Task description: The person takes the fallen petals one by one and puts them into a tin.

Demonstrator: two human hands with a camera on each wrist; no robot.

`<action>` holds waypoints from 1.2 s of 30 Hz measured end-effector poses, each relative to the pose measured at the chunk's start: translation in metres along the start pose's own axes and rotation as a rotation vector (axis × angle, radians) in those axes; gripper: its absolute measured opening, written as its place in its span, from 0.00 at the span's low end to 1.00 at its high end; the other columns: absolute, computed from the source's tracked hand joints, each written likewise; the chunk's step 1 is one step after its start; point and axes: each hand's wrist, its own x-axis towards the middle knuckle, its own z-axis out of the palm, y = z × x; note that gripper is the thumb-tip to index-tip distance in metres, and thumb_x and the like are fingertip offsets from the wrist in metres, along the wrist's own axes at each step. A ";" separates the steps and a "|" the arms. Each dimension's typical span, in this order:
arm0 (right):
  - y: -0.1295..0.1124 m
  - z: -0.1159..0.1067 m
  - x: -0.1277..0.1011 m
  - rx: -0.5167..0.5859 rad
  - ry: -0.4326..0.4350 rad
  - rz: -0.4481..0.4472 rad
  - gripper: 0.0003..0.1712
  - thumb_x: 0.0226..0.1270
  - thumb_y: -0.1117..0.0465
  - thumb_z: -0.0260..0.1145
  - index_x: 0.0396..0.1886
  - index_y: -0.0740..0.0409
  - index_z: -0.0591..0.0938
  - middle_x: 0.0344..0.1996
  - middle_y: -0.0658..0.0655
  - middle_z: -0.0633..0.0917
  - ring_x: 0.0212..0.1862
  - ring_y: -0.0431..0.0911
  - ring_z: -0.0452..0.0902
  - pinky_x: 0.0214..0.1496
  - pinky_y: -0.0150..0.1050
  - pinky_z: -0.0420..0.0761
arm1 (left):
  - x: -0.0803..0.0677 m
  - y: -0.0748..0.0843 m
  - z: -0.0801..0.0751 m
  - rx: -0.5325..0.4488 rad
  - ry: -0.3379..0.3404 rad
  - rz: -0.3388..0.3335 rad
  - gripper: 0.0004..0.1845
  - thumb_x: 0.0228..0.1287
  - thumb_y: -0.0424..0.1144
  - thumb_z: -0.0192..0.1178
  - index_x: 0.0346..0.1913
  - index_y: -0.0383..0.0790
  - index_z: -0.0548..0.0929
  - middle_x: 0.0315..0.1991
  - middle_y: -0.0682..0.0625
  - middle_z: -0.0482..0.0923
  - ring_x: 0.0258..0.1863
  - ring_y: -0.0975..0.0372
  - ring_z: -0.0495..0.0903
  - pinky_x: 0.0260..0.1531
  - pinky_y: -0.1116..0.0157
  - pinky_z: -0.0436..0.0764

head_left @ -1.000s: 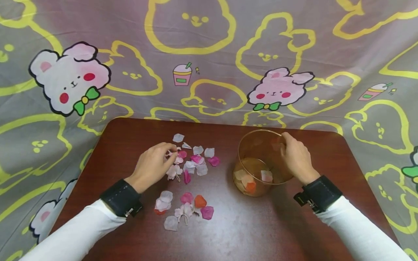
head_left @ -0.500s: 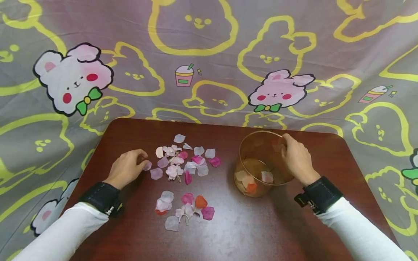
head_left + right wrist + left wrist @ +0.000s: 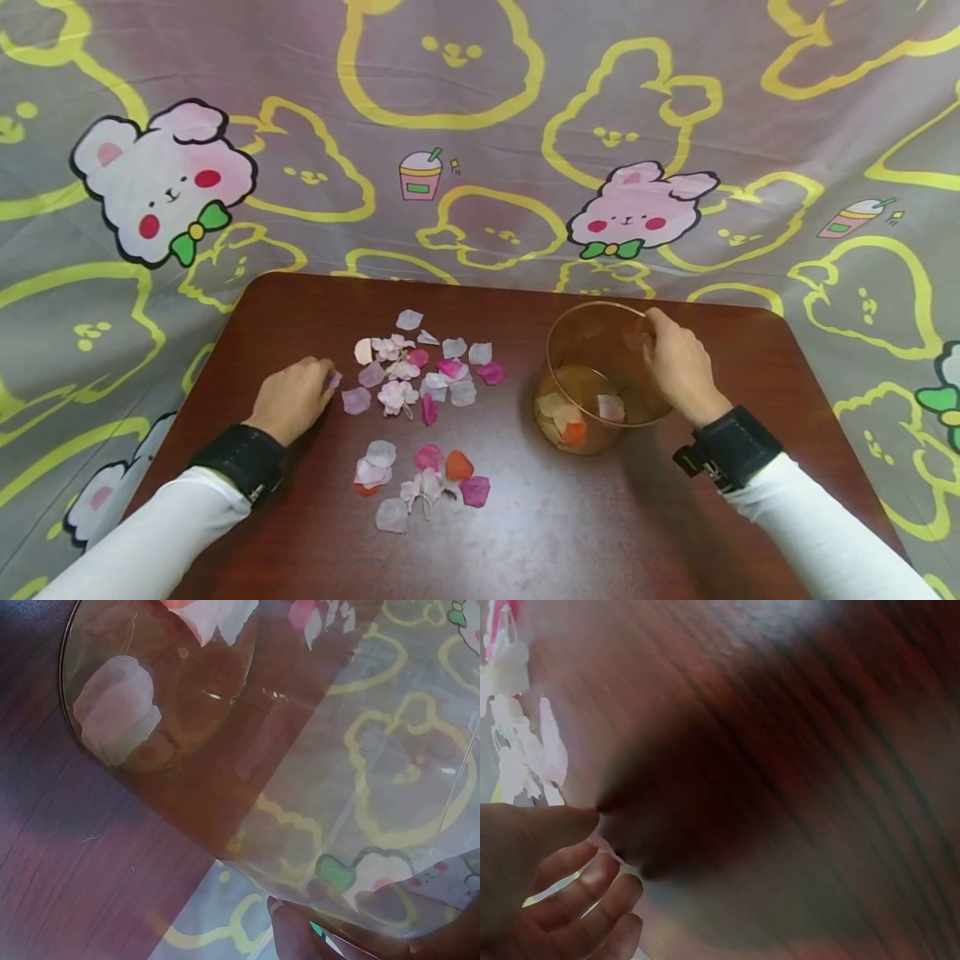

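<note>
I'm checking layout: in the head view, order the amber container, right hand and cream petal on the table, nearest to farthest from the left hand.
1. Cream petal: just ahead, to the right.
2. Amber container: farther right.
3. Right hand: at the container's right side.

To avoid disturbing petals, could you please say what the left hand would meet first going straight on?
The left hand would probably meet the cream petal, perhaps the lilac petal beside it; depth is unclear.

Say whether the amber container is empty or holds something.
It holds something: a few petals, including an orange one, lie at the bottom of the amber container. Most of its inside is unfilled.
</note>
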 end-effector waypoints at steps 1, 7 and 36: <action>0.000 0.000 0.000 -0.001 0.000 -0.003 0.05 0.72 0.69 0.55 0.43 0.61 0.76 0.23 0.59 0.77 0.23 0.51 0.70 0.21 0.41 0.63 | 0.000 -0.001 0.000 0.008 0.003 0.005 0.04 0.63 0.32 0.65 0.35 0.31 0.84 0.27 0.39 0.81 0.28 0.45 0.83 0.26 0.47 0.81; 0.000 0.000 0.001 -0.014 0.003 -0.018 0.07 0.72 0.69 0.55 0.46 0.62 0.76 0.22 0.60 0.76 0.22 0.52 0.69 0.20 0.41 0.63 | -0.001 -0.003 -0.001 0.024 -0.046 -0.027 0.02 0.65 0.29 0.63 0.35 0.31 0.83 0.28 0.38 0.83 0.29 0.45 0.84 0.29 0.46 0.83; 0.000 0.000 0.000 -0.017 0.005 -0.012 0.06 0.72 0.68 0.55 0.45 0.62 0.77 0.23 0.60 0.77 0.22 0.52 0.70 0.21 0.41 0.64 | 0.028 0.057 -0.041 -0.042 0.127 0.113 0.02 0.64 0.31 0.66 0.36 0.36 0.83 0.29 0.44 0.85 0.28 0.53 0.84 0.28 0.50 0.81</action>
